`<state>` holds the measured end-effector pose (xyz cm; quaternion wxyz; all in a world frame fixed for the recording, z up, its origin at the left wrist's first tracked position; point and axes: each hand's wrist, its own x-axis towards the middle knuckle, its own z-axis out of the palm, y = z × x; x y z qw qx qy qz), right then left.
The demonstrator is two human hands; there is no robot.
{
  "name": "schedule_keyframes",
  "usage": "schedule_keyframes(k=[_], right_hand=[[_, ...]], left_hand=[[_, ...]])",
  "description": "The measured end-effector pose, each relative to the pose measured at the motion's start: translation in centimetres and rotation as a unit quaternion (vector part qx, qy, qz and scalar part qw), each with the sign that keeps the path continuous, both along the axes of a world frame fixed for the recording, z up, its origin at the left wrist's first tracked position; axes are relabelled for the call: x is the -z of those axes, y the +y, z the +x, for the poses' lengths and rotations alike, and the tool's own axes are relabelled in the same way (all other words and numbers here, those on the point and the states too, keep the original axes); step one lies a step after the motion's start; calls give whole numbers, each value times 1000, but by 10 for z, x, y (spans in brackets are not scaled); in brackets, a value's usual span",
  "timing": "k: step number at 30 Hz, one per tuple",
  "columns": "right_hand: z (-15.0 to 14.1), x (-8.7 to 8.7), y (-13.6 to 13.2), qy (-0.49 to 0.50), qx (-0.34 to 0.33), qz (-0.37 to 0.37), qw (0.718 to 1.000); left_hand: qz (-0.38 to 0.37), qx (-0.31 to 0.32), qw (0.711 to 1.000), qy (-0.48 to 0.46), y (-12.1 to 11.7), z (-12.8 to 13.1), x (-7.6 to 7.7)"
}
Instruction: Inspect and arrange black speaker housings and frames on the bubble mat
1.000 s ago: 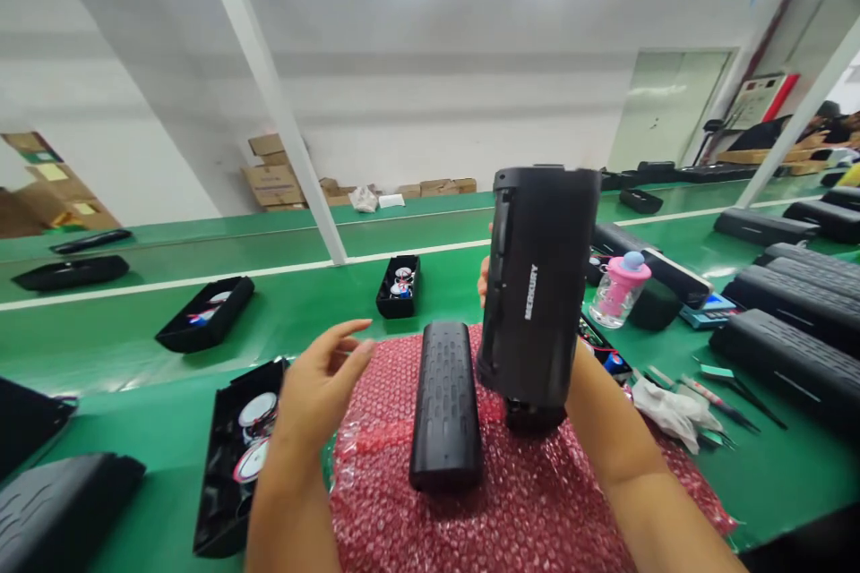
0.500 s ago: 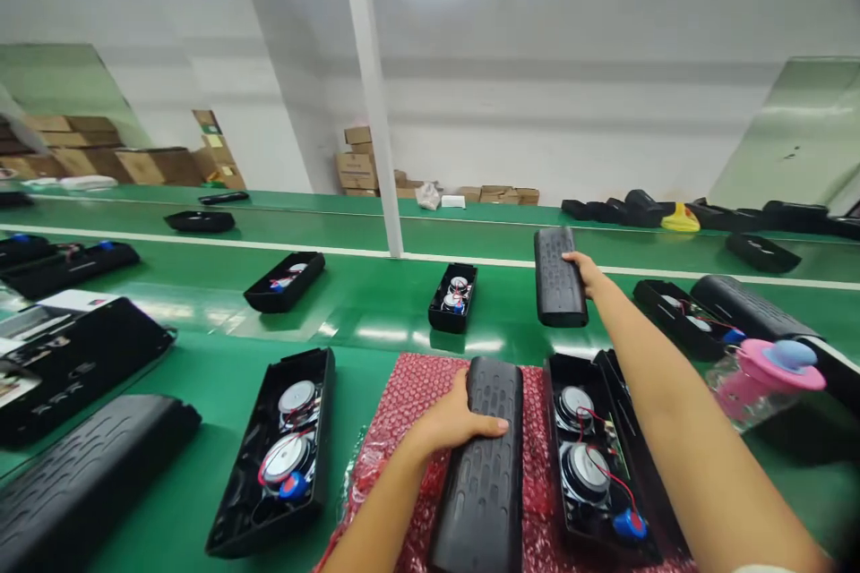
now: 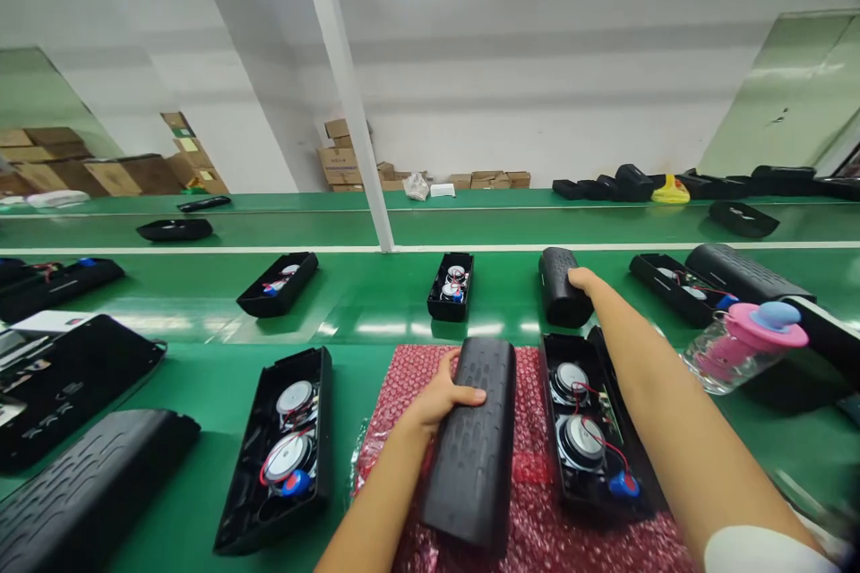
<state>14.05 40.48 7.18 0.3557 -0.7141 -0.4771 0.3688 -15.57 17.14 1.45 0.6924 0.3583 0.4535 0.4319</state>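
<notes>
My left hand (image 3: 444,396) grips the upper left side of a black speaker housing (image 3: 474,448), its thumb lying across the slotted face. That housing is over a sheet of red bubble wrap (image 3: 528,466). Farther out, my right hand (image 3: 581,279) has its fingers on the right edge of a second speaker housing (image 3: 563,291), at the green surface beyond the wrap. Just right of the left hand's housing lies an open speaker shell (image 3: 583,430), showing two round drivers, red wires and a blue piece. Another open shell (image 3: 275,457) lies left of the wrap.
A clear jar with a pink lid (image 3: 745,336) stands at the right. More open shells (image 3: 451,286) lie along the green belt (image 3: 376,295). At the left are a black housing (image 3: 100,483) and a flat black panel (image 3: 73,385). A white post (image 3: 349,107) rises behind.
My right hand has lowered its housing from a raised, face-on position down to the green surface. The left hand's housing has shifted and tilted slightly. The view has turned a little.
</notes>
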Motion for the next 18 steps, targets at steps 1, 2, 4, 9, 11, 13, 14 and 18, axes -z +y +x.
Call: schedule_keyframes(k=[1,2,4,9,11,13,14,18], right_hand=[[2,-3,-10,-4,4,-13,1000],[3,-7,-20,-6,7,-29,1000],[-3,-19,-41,-1,2,-46,999],[-57,-49,-118,85,-106,33,990],[-85,-52,-169,152,-190,53,969],[-112,-51,-224,293,-324,61,897],[-125,-49,-249,365,-379,74,847],[-156,-48,-310,489,-342,106,795]], left_hand=[[3,-1,1000,-11,0,-3,-1],[7,-4,1000,-23,0,-5,-2],[21,-14,999,-47,-2,-11,-8],[147,-53,979,-132,-21,-21,-42],[194,-69,967,-149,-33,-22,-60],[210,-87,962,-149,-47,-23,-77],[209,-91,963,-144,-53,-23,-84],[225,-71,965,-112,-70,-22,-101]])
